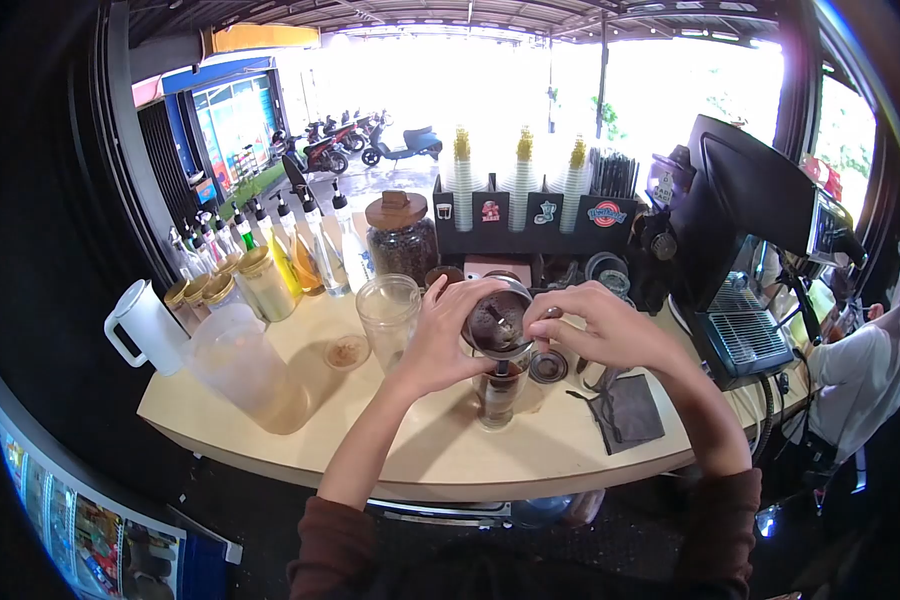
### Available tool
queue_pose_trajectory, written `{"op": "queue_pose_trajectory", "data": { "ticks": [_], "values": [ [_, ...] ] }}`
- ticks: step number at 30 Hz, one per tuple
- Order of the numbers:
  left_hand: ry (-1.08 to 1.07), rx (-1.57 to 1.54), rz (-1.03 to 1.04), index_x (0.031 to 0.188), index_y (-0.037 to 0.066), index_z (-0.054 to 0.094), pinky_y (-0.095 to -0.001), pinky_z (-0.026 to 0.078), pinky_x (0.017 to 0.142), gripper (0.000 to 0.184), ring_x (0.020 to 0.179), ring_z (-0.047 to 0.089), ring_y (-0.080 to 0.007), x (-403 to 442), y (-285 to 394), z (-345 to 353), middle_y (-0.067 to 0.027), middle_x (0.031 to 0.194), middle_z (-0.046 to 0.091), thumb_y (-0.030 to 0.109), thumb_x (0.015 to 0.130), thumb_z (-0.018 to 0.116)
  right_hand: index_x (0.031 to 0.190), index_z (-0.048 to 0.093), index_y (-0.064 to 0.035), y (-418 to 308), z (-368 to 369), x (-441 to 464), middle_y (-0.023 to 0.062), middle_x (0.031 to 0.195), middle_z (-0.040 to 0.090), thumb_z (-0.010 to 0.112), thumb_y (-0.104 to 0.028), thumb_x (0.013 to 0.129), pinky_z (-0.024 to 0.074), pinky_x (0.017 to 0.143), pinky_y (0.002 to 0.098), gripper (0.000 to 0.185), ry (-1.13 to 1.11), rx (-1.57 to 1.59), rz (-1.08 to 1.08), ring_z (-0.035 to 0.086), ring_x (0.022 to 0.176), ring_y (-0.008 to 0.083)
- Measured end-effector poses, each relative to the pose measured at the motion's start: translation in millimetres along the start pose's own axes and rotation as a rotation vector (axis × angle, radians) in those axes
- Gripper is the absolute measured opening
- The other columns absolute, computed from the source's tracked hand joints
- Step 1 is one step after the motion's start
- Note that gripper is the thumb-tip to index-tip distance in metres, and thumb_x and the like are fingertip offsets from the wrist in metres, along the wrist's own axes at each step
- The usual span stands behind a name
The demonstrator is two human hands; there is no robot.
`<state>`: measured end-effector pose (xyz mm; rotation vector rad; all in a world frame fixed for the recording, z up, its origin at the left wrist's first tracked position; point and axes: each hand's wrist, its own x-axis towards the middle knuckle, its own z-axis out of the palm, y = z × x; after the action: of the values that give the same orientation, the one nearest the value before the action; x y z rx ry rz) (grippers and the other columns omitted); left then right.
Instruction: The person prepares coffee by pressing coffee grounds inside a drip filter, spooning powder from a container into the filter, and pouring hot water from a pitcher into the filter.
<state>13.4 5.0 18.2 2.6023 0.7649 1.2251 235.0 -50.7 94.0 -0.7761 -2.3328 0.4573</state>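
Note:
My left hand (442, 335) wraps round the left side of a round metal vessel (498, 322), which is tilted so its dark inside faces me. At the vessel's right rim, my right hand (595, 325) is closed in a pinch, and what its fingers hold is too small to make out. Directly below the vessel stands a clear glass (495, 405) with something dark in its upper part. A round dark lid (548, 366) lies right of the glass. Left of my left hand is an open clear jar (388, 310).
A plastic pitcher (250, 375), a white jug (145, 325) and several pump bottles (305, 255) stand left. A jar of dark beans (402, 240) and a cup holder (530, 225) are behind. A drawstring pouch (630, 415), a machine (740, 335) and another person (855, 380) are right.

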Motion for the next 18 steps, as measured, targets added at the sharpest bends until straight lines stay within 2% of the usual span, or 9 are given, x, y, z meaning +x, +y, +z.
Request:
{"op": "queue_pose_trajectory", "data": {
  "ticks": [1,2,4,5,7,8,12,14,18],
  "values": [
    [-0.001,-0.001,-0.001,0.13,0.017,0.045,-0.052,0.018,0.112,0.083,0.125,0.045,-0.0237,0.2,1.7,-0.2,-0.003,0.13,0.051,0.023,0.055,0.081,0.092,0.063,-0.0014,0.7,-0.2,3.6,0.0118,0.063,0.058,0.057,-0.016,0.089,0.045,0.059,0.0344,0.016,-0.038,0.069,-0.012,0.057,0.057,0.022],
    [-0.005,-0.001,-0.005,0.129,0.017,0.045,-0.0523,0.018,0.112,0.083,0.125,0.045,-0.0238,0.6,3.2,-0.5,-0.0028,0.13,0.052,0.023,0.055,0.081,0.092,0.063,-0.0014,-3.4,-5.3,7.5,0.0118,0.063,0.058,0.057,-0.016,0.089,0.045,0.059,0.0344,0.016,-0.039,0.07,-0.011,0.057,0.057,0.022],
    [-0.014,-0.003,-0.008,0.129,0.017,0.045,-0.0527,0.018,0.112,0.082,0.125,0.045,-0.0239,0.2,3.4,0.2,-0.0026,0.13,0.052,0.023,0.055,0.081,0.089,0.062,-0.0004,-15.7,-17.6,13.5,0.0108,0.076,0.063,0.057,-0.016,0.09,0.0464,0.07,0.0339,0.016,-0.094,-0.067,0.173,0.063,0.071,0.023],
    [0.007,-0.018,-0.014,0.129,0.017,0.045,-0.0528,0.018,0.112,0.082,0.125,0.045,-0.024,-1.5,2.6,1.7,-0.0025,0.129,0.052,0.023,0.055,0.081,0.089,0.062,-0.0004,-14.3,-16.2,14.6,0.0108,0.076,0.063,0.057,-0.016,0.09,0.0464,0.07,0.0339,0.016,-0.093,-0.063,0.18,0.063,0.071,0.023],
    [0.03,-0.03,-0.015,0.129,0.017,0.045,-0.0529,0.018,0.112,0.083,0.125,0.046,-0.0241,-1.8,0.3,3.2,-0.0024,0.129,0.053,0.023,0.055,0.081,0.088,0.063,-0.0018,-11.3,-12.8,19.4,0.0119,0.075,0.063,0.058,-0.021,0.09,0.0459,0.068,0.0342,0.02,-0.163,-0.162,0.095,0.061,0.069,0.0253],
    [0.037,-0.036,-0.018,0.129,0.017,0.045,-0.0529,0.019,0.111,0.083,0.125,0.046,-0.0242,-2.6,-0.6,3.6,-0.0026,0.129,0.053,0.023,0.054,0.081,0.087,0.063,-0.0025,-14.3,-10.3,19.1,0.0123,0.073,0.062,0.058,-0.026,0.09,0.0445,0.068,0.0345,0.024,-0.125,-0.196,0.073,0.06,0.069,0.0263],
    [0.062,-0.066,-0.033,0.129,0.018,0.046,-0.0527,0.02,0.111,0.083,0.124,0.046,-0.0244,-4.3,1.5,3.5,-0.0028,0.128,0.053,0.023,0.054,0.081,0.086,0.062,-0.0031,-17.0,-11.6,22.3,0.0117,0.071,0.061,0.058,-0.027,0.091,0.0426,0.068,0.0343,0.025,-0.101,-0.192,0.135,0.058,0.07,0.0249],
    [0.066,-0.072,-0.035,0.129,0.018,0.046,-0.0527,0.02,0.111,0.083,0.124,0.046,-0.0246,-5.4,1.0,4.6,-0.0029,0.128,0.054,0.023,0.054,0.081,0.087,0.062,-0.0038,-12.8,-5.4,22.7,0.0109,0.072,0.06,0.057,-0.029,0.092,0.0414,0.07,0.0341,0.026,-0.149,-0.094,0.169,0.057,0.071,0.0245],
    [0.086,-0.077,-0.042,0.129,0.018,0.046,-0.0525,0.02,0.111,0.084,0.124,0.047,-0.0247,-6.4,-3.2,6.5,-0.003,0.128,0.054,0.023,0.054,0.081,0.085,0.062,-0.0028,-10.3,-7.7,21.1,0.0102,0.072,0.06,0.058,-0.03,0.092,0.042,0.066,0.0345,0.028,-0.027,-0.088,0.087,0.057,0.068,0.0248]
  ]
}}
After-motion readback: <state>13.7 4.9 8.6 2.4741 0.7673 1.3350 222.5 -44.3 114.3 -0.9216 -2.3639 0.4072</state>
